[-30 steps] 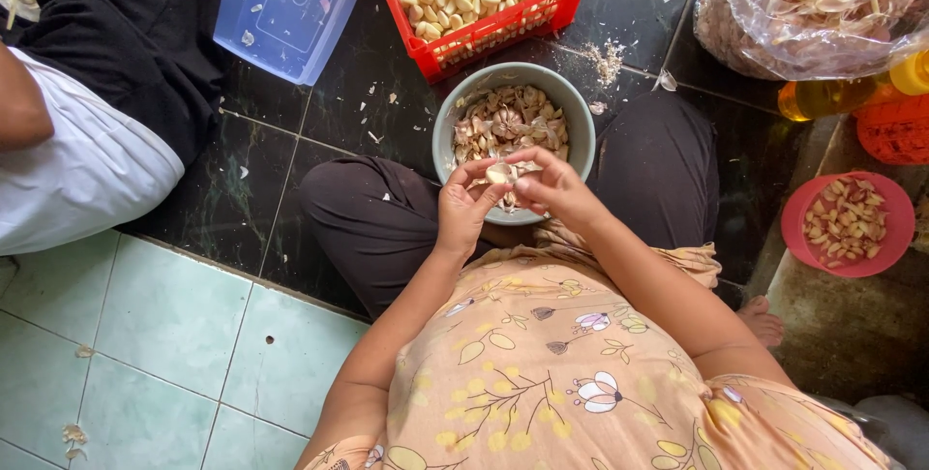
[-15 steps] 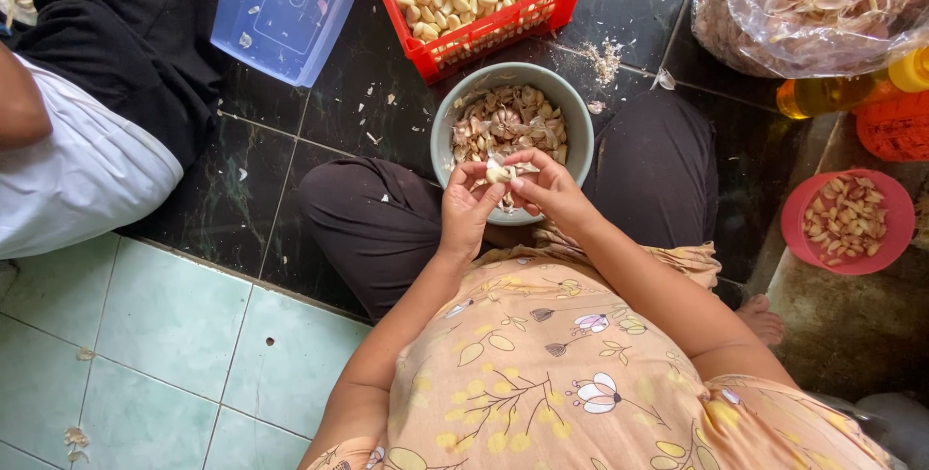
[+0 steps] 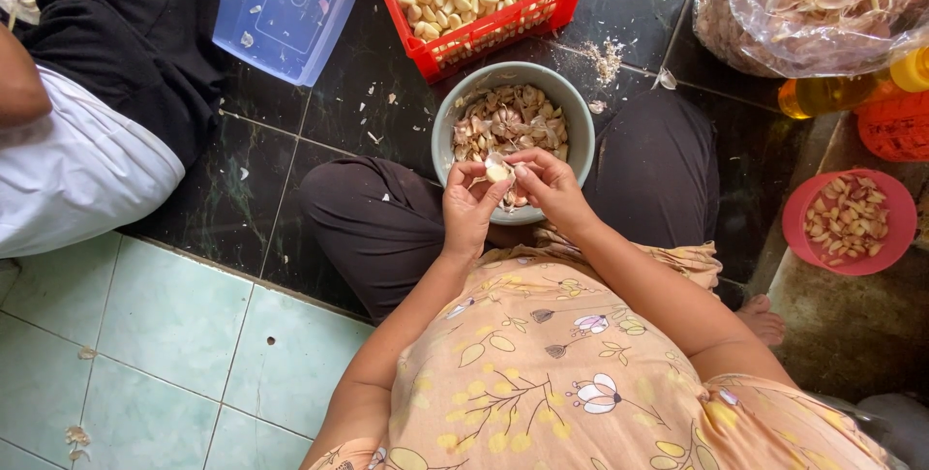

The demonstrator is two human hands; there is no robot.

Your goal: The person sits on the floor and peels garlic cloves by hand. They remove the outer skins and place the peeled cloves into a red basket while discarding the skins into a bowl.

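Nearest to me is the floral-print top (image 3: 542,373), with pale green floor tiles (image 3: 145,334) at near left. Both forearms reach forward over the lap.

Just beyond, the left hand (image 3: 471,209) and right hand (image 3: 552,189) meet over the near rim of the grey bowl (image 3: 440,131). They pinch one garlic clove (image 3: 497,172) between them. The left fingertips close narrowly on it from below and the right thumb and forefinger close on its top. Both grips are tight and small, with nothing else in either hand. I judge the step in hand to be peeling, with the clove held above the bowl so the skin drops in. I cannot tell how much skin is left on it.

The bowl sits between the knees on the dark tiles (image 3: 387,92), filled with papery skins and what look like unpeeled cloves. To the right, a small red bowl (image 3: 798,228) holds more cloves.

The next move, as I read it, calls for a firm hold by the left hand while the right strips the skin away. Then a bare clove needs a long reach to the red crate (image 3: 503,30) of pale peeled cloves, just past the bowl.

Far left is a blue plastic tub (image 3: 281,5). Beside it is another person's white sleeve (image 3: 77,170). Far right lie a clear bag of garlic (image 3: 813,5) and a bottle of yellow oil (image 3: 823,94).
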